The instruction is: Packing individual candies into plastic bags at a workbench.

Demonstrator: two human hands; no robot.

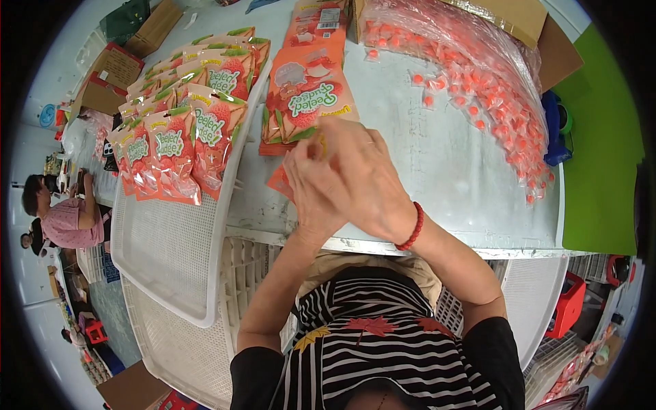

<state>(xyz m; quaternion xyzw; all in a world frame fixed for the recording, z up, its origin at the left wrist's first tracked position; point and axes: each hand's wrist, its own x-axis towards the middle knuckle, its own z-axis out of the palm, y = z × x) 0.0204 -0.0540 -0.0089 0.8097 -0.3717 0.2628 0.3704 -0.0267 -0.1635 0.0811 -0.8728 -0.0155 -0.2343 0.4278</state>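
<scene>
My left hand [313,198] and my right hand [369,179] meet over the table's near side, the right crossing in front of the left. Both have bent, drawn-in fingers, slightly blurred; what lies between them is hidden. A corner of an orange-pink pouch [279,182] shows beside my left hand, and I cannot tell if that hand grips it. Just beyond my hands lies a stack of flat pink printed pouches [307,85], its near edge close to my fingers. A red bead bracelet [412,227] circles my right wrist.
Filled upright pouches [167,140] crowd a white plastic tray [171,236] on the left. Small clear-wrapped red candies [492,96] spill from a plastic bag on the right, near an open cardboard box [560,55]. A co-worker in pink [65,222] sits far left.
</scene>
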